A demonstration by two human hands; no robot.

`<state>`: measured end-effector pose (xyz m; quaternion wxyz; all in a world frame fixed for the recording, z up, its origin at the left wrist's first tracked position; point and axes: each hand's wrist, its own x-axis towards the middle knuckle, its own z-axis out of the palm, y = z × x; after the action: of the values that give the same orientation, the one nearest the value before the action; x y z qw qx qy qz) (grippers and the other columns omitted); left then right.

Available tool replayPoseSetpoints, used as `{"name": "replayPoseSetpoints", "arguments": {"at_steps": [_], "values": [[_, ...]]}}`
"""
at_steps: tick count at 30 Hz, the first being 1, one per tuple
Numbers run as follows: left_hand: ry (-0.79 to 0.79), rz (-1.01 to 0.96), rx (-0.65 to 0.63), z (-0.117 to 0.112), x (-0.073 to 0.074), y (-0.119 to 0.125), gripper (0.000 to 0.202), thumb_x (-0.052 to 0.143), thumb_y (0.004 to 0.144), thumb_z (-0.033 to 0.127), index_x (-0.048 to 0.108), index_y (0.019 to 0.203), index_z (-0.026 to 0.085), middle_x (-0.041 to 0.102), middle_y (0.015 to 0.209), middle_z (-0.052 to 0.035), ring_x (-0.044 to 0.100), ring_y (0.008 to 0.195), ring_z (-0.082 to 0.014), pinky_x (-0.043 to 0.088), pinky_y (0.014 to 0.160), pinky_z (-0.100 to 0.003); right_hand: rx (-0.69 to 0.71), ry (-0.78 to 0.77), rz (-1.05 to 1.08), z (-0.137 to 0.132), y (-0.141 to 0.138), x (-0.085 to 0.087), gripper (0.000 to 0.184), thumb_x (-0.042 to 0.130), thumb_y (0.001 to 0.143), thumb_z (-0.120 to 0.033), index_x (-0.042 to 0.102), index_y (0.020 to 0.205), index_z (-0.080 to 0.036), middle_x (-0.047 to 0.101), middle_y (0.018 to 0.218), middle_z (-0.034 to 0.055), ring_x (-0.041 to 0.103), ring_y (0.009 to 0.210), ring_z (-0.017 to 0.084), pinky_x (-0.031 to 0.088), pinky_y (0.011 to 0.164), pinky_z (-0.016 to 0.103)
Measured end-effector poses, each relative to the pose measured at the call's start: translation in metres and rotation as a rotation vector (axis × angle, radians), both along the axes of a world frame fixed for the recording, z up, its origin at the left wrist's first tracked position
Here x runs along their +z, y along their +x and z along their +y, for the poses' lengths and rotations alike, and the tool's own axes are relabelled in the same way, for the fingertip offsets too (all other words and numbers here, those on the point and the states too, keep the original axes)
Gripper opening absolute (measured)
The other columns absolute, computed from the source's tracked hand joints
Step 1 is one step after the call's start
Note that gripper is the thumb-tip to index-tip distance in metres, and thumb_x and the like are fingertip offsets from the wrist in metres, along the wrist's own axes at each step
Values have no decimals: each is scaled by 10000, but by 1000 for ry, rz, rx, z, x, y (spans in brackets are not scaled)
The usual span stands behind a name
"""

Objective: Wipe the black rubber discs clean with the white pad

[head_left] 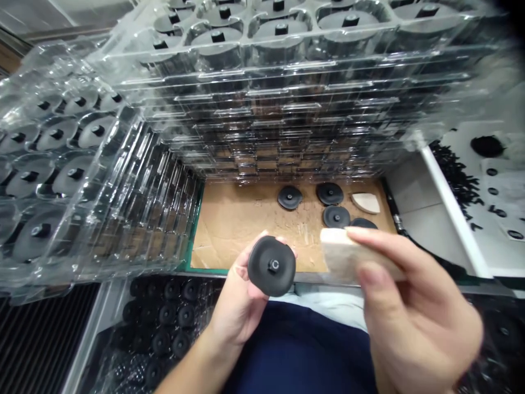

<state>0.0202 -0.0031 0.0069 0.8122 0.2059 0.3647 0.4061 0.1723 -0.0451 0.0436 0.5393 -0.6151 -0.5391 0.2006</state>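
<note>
Right hand pinches beige block, left hand clasps black disc; clear trays hold stemmed discs.

Beneath and beyond both hands lies the bench, its green edge showing left of the left grip, with a brown cardboard sheet spread over it. Directly on the cardboard, one black disc lies beyond the left grip, slightly rightward. Farther right, a far disc and a nearer disc sit close together; just beyond the right grip are a partly hidden disc and, past it, a cream wedge.
</note>
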Motion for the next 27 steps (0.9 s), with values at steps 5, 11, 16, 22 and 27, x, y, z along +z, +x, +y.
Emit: {"name": "replayPoseSetpoints", "arguments": {"at_steps": [5, 11, 16, 22, 27], "values": [[-42, 52, 23, 1, -2, -6, 544, 860, 508, 294, 678, 1021, 283, 691, 1065, -3, 650, 933, -176, 495, 840, -252, 402, -69, -290, 8, -10, 11, 244, 517, 858, -72, 674, 1021, -161, 692, 767, 24, 604, 647, 140, 446, 578, 266], [-9, 79, 27, 2, -3, -7, 657, 881, 435, 346, 668, 1051, 265, 690, 1074, -21, 620, 990, -196, 460, 893, -275, 280, -35, -123, 14, -8, 10, 258, 501, 881, -99, 653, 1078, -171, 716, 928, 44, 641, 803, 145, 480, 720, 277], [-48, 58, 29, 5, -6, -9, 628, 863, 491, 337, 642, 1077, 286, 671, 1120, -20, 627, 1001, -202, 473, 892, -286, 353, -371, 26, 8, 12, -22, 191, 533, 887, -232, 707, 965, -236, 727, 924, 24, 669, 802, 149, 523, 673, 246], [-98, 15, 23, 6, -8, -8, 592, 815, 586, 347, 614, 1136, 260, 648, 1183, -51, 650, 976, -211, 495, 883, -301, 157, -475, -21, -2, 19, -99, 205, 557, 858, -278, 729, 929, -193, 744, 903, 61, 694, 819, 198, 551, 705, 309], [-95, 34, 18, 4, 2, 0, 567, 833, 563, 311, 640, 1095, 263, 676, 1122, -26, 651, 960, -195, 502, 846, -264, 87, -346, -9, 9, 10, -49, 228, 524, 888, -267, 664, 1059, -211, 699, 1062, 56, 647, 961, 186, 529, 756, 293]]}}
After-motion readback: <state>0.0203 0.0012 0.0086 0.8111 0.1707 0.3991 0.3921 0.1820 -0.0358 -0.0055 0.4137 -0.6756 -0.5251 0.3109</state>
